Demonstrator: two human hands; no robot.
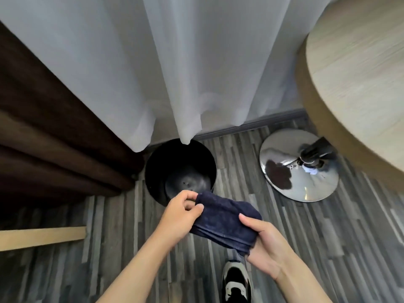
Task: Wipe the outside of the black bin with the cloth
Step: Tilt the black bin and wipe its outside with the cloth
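Black bin [168, 169] stands open on the striped grey floor [328, 248], tucked under the hem of a white curtain [196, 73], with a brown drape [50, 132] just to its left. A round wooden counter [360, 73] on a chrome base [299, 169] sits to the right. No writing is legible. Both hands hold a folded navy cloth [225, 221] above the bin's near rim: left hand [177, 215] fingers pinch one corner, right hand [269, 246] fingers clamp the other end. A shoe [236, 283] shows below.
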